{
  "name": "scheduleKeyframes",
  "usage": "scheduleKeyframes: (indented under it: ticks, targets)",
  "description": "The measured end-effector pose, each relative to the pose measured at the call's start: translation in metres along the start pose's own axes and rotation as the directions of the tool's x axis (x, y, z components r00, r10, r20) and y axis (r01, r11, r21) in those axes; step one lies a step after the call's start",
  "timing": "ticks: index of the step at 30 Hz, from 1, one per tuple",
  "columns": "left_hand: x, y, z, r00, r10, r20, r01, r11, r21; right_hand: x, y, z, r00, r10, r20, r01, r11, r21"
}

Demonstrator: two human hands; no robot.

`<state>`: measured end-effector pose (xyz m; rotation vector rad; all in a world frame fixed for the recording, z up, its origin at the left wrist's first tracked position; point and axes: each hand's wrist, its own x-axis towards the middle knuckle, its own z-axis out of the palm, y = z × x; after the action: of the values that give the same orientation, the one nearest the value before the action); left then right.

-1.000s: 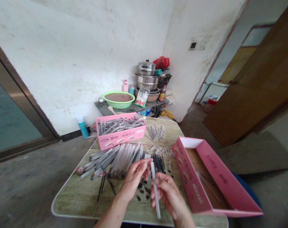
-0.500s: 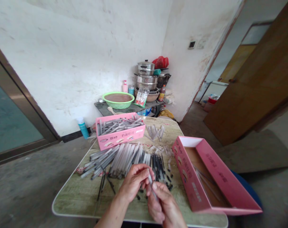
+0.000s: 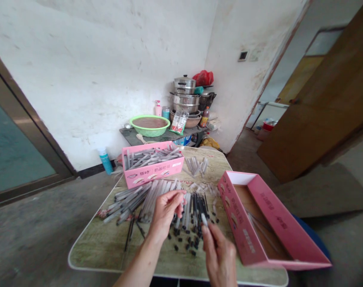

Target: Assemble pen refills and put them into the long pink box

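Note:
My right hand (image 3: 219, 251) is closed around a pen (image 3: 204, 219); only its pale, translucent end sticks out above the thumb and fingers. To its left, my left hand (image 3: 168, 207) hovers over the pile with thumb and fingertips pinched; what it holds, if anything, is too small to make out. Beneath the hands lie clear pen barrels (image 3: 159, 195), dark thin refills (image 3: 198, 203) and several small black plugs (image 3: 193, 243). Short clear caps (image 3: 210, 188) are scattered behind the refills. Grey pens (image 3: 130, 201) form a heap on the left.
A pink box (image 3: 153, 173) full of pens stands at the table's back. Another pink box (image 3: 241, 231), with a few long thin pieces inside, sits at the right edge. Small clear bundles (image 3: 196, 165) lie behind. A green basin (image 3: 148, 129) and stacked pots (image 3: 185, 99) occupy the shelf beyond.
My hands have come apart from the pen they both held. The left has moved up and away; the right has moved right and keeps the pen. The black plugs are now uncovered.

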<state>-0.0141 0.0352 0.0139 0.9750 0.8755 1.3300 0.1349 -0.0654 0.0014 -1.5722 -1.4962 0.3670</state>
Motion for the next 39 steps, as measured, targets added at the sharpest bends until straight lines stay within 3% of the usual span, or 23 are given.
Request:
scheduleKeyframes:
  ticks: [3, 5, 8, 10, 12, 14, 16, 19, 21, 26, 32, 39]
  targets:
    - [0.021, -0.023, 0.017, 0.999, 0.004, 0.035, -0.013, 0.965, 0.263, 0.03, 0.002, -0.045, 0.98, 0.018, -0.196, -0.056, 0.98, -0.191]
    - [0.042, -0.041, 0.029, 1.0, 0.019, 0.017, -0.025, 0.863, 0.504, 0.054, 0.014, -0.075, 0.96, 0.046, -0.276, -0.165, 0.89, -0.425]
    - [0.074, -0.061, 0.042, 1.0, 0.01, -0.001, -0.007, 0.8, 0.601, 0.083, 0.043, -0.107, 0.967, 0.193, -0.163, -0.251, 0.65, -0.717]
    - [0.089, -0.068, 0.047, 1.0, 0.016, -0.008, -0.007, 0.767, 0.641, 0.093, 0.06, -0.118, 0.952, 0.303, -0.044, -0.221, 0.582, -0.783]
    - [0.096, -0.071, 0.048, 0.999, 0.036, -0.016, -0.016, 0.732, 0.681, 0.094, 0.068, -0.121, 0.941, 0.339, 0.0, -0.206, 0.57, -0.796]
    - [0.096, -0.07, 0.047, 0.998, 0.067, -0.019, -0.034, 0.709, 0.704, 0.09, 0.066, -0.116, 0.966, 0.25, -0.065, -0.208, 0.605, -0.769]
    - [0.088, -0.067, 0.045, 0.995, 0.103, -0.018, -0.06, 0.704, 0.708, 0.082, 0.055, -0.102, 0.985, 0.102, -0.138, -0.169, 0.722, -0.67]
    - [0.066, -0.059, 0.039, 0.987, 0.158, -0.011, -0.107, 0.718, 0.688, 0.074, 0.041, -0.066, 0.999, 0.013, -0.034, -0.028, 0.866, -0.499]
    - [0.048, -0.054, 0.033, 0.977, 0.215, 0.001, -0.168, 0.76, 0.627, 0.073, 0.041, -0.038, 0.993, 0.071, 0.093, -0.01, 0.845, -0.534]
    - [0.006, -0.051, 0.008, 0.919, 0.38, -0.107, -0.296, 0.843, 0.45, 0.09, 0.073, 0.01, 0.976, 0.192, 0.107, -0.083, 0.775, -0.626]
    - [-0.011, -0.061, -0.004, 0.898, 0.405, -0.171, -0.301, 0.849, 0.434, 0.122, 0.094, 0.031, 0.957, 0.244, 0.157, -0.085, 0.753, -0.652]
    - [-0.015, -0.061, -0.005, 0.873, 0.469, -0.132, -0.367, 0.811, 0.456, 0.144, 0.074, 0.038, 0.961, 0.21, 0.182, -0.04, 0.753, -0.657]
